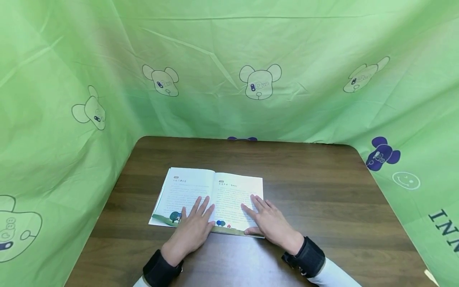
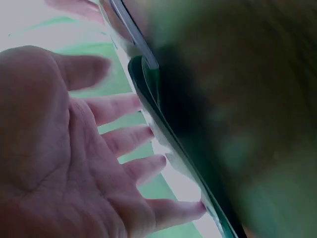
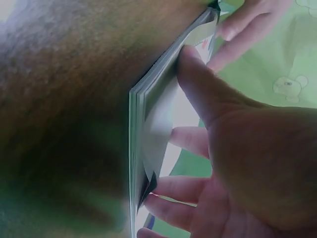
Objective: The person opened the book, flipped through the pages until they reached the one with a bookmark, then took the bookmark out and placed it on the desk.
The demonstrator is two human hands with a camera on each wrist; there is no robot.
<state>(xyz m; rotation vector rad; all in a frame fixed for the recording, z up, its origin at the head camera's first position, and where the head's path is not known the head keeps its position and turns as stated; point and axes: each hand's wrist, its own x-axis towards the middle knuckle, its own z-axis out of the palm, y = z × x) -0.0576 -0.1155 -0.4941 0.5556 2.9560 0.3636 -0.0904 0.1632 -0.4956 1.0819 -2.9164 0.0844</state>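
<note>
An open book (image 1: 233, 187) lies on the wooden table, with printed text and small drawn trees along the bottom of its pages. My left hand (image 1: 194, 227) rests on the lower part of the book by the spine, its fingers spread. On the right page's outer lower corner rests my right hand (image 1: 270, 221), fingers extended. In the left wrist view the left hand's fingertips (image 2: 157, 161) touch the page. The right wrist view shows the thumb (image 3: 190, 62) against the page edges and the other fingers over the page. Neither hand grips the book.
The brown wooden table (image 1: 315, 179) has rounded far corners. A green curtain (image 1: 215, 48) printed with cartoon bear heads surrounds it at the back and sides. A small pale object (image 1: 431, 276) shows at the table's near right edge.
</note>
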